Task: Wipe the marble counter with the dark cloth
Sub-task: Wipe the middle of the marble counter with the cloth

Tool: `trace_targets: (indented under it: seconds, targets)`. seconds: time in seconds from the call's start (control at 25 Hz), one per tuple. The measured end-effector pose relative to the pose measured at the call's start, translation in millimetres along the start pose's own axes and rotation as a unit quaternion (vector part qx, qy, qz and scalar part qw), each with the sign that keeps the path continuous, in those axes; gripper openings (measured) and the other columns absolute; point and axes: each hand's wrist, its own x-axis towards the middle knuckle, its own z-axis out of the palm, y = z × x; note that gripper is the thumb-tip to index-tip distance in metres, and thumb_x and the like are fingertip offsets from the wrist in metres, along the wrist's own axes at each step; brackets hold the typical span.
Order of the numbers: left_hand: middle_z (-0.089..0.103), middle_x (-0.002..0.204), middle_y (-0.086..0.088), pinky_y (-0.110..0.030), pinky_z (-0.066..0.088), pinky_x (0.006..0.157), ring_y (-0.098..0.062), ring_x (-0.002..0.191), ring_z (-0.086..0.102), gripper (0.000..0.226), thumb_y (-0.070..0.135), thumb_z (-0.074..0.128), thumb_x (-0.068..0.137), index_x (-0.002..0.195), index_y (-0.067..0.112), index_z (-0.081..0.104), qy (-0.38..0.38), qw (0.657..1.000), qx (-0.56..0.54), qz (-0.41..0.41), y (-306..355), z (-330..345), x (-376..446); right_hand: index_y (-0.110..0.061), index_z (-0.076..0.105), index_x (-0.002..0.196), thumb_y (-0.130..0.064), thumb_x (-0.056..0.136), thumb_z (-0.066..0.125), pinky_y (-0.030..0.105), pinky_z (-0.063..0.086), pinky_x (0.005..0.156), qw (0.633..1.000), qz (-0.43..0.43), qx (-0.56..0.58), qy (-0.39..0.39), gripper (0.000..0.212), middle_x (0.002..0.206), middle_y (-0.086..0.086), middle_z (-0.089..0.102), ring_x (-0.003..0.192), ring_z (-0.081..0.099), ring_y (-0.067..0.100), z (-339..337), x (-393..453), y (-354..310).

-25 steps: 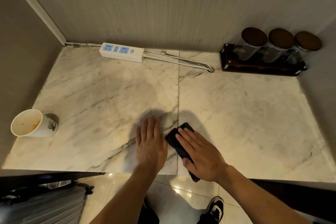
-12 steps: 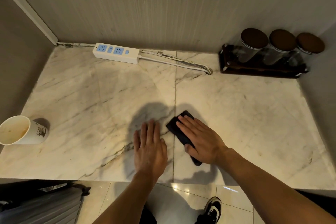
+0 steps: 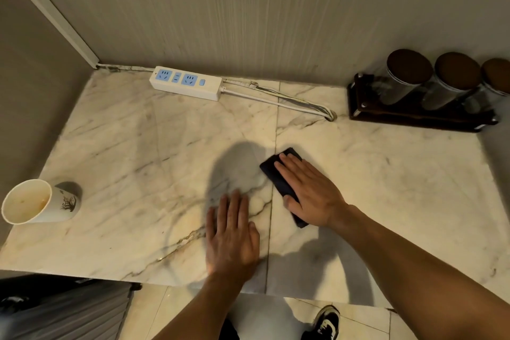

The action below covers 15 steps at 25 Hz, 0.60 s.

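Marble is taking up nearly the whole view, and the seam [image 3: 276,130] running from the wall to the front edge of the counter [image 3: 386,188] is serving as the handiest landmark. Straddling that seam, about midway between wall and front edge, the dark cloth [image 3: 271,175] is lying folded into a narrow pad, most of it just right of the line. That fold is probably giving a thicker, firmer wiping face that fits under one palm. The right hand [image 3: 309,193] is pressing flat on top of it, fingers spread only a little and pointing toward the wall, thumb hooking the near edge of the cloth, so it is pinning rather than gripping. Just left of the seam and nearer the front edge, the left hand [image 3: 233,234] is lying open and flat on bare stone, holding nothing; it seems to be bracing the body while the other arm is working. Far left of the seam, at the counter's edge, a paper cup [image 3: 36,201] is standing upright. Against the wall left of the seam, a power strip [image 3: 186,83] is lying with its cord crossing the line. Far right of it, a dark rack of lidded jars [image 3: 425,91] is sitting by the wall, and wiping there would be calling for care.
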Motion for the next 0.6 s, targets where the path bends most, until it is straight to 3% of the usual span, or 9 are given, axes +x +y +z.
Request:
trace_targets:
  seconds: [0.2, 0.36, 0.6]
  targets:
    - [0.029, 0.155, -0.007, -0.049, 0.015, 0.113, -0.024, 0.143, 0.021, 0.059, 0.034, 0.032, 0.091, 0.146, 0.015, 0.033, 0.001, 1.0, 0.003, -0.007, 2, -3, 0, -0.016, 0.006, 0.152, -0.047, 0.089, 0.031, 0.032, 0.0, 0.118, 1.0, 0.025, -0.003, 0.006, 0.074, 0.16, 0.003, 0.001, 0.146, -0.002, 0.016, -5, 21, 8]
    - [0.031, 0.154, -0.008, -0.05, 0.019, 0.113, -0.025, 0.143, 0.022, 0.058, 0.032, 0.033, 0.09, 0.145, 0.014, 0.037, 0.005, 1.0, -0.003, 0.001, 3, -4, -1, -0.014, 0.009, 0.151, -0.048, 0.089, 0.029, 0.035, 0.005, 0.118, 0.995, 0.093, 0.013, 0.029, 0.074, 0.16, 0.008, 0.008, 0.147, 0.003, 0.02, -5, 37, 9]
    - [0.032, 0.153, -0.007, -0.049, 0.018, 0.113, -0.024, 0.143, 0.022, 0.058, 0.032, 0.034, 0.09, 0.145, 0.014, 0.035, 0.007, 1.0, -0.003, 0.001, 3, -7, -1, -0.015, 0.005, 0.152, -0.046, 0.093, 0.03, 0.037, 0.004, 0.119, 0.974, 0.213, 0.04, 0.065, 0.071, 0.161, 0.007, 0.003, 0.146, 0.0, 0.021, -4, 55, 7]
